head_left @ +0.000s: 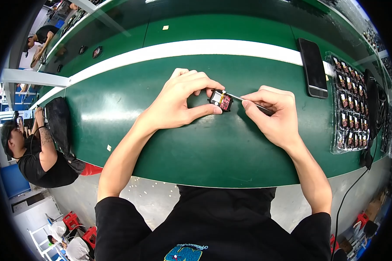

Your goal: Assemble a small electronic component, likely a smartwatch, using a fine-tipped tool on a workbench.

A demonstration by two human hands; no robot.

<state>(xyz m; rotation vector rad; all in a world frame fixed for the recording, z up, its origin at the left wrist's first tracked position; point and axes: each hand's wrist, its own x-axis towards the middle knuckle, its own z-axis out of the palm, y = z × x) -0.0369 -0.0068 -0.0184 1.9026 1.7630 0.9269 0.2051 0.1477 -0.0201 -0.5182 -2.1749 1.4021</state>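
In the middle of the green table lies a small black watch-like case (225, 102), its inside showing a silvery block, a red board and a yellow strip. My left hand (183, 98) grips the case between thumb and fingers at its left side. A slim tool with a metal shaft and dark handle (264, 109), perhaps tweezers or a screwdriver, is pinched in my right hand (274, 111). The tool's tip reaches the upper edge of the case, near the yellow strip; whether it touches is too small to tell.
A dark smartphone (312, 68) lies at the right, across the white strip (183, 47). Beside it stands a clear plastic tray (335, 139) with rows of small electronic parts. A black cable (357, 182) hangs off the right edge. At the left sits another person (39, 152).
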